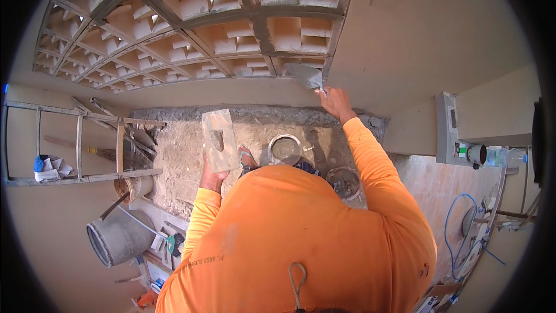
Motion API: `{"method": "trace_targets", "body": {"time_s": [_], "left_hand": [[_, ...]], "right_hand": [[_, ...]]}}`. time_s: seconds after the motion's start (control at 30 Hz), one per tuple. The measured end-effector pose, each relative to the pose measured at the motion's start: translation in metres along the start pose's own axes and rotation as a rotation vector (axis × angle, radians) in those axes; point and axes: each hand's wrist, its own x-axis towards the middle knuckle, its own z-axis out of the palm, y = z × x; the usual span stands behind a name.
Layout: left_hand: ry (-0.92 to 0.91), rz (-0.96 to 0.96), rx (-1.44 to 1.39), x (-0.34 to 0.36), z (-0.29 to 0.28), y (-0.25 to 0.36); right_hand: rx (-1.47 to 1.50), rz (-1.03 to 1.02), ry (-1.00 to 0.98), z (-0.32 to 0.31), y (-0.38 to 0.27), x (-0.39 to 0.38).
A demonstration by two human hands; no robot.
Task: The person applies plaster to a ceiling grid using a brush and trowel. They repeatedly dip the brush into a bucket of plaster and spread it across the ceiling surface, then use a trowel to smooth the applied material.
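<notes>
My right hand (337, 103) is closed round the handle of a pointed trowel (305, 74). Its grey blade lies at the lower right corner of the ventilation block panel (262, 36), against the mortar edge or very near it; the exact contact is unclear. Lower and to the left, my left hand (212, 177) grips a flat, pale plastering float (223, 153) by its lower end. The float is upright, with a dark slot in its middle, and is smeared with dried mortar. Between my arms, by my feet, stands a bucket (285, 135) with grey mortar-like material inside.
A second, darker bucket (346, 184) sits below my right arm. At left are a ladder (80, 145) with a cloth on it and a tipped grey bucket (124, 233). A grey box (446, 127) juts from the right wall; a blue hose (447, 226) lies on the floor.
</notes>
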Motion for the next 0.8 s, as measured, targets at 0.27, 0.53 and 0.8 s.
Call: {"method": "trace_targets", "body": {"time_s": [0.27,0.53,0.8], "left_hand": [[-0.133,-0.092,-0.051,0.014,0.017,0.016],[-0.104,-0.194,0.109,0.08,0.039,0.048],[-0.173,-0.224,0.273,0.125,0.034,0.1]], "right_hand": [[0.145,-0.013,-0.286,-0.011,-0.014,-0.081],[0.119,-0.292,0.079,-0.056,-0.143,-0.145],[-0.211,-0.33,0.174,-0.019,-0.267,-0.14]]}}
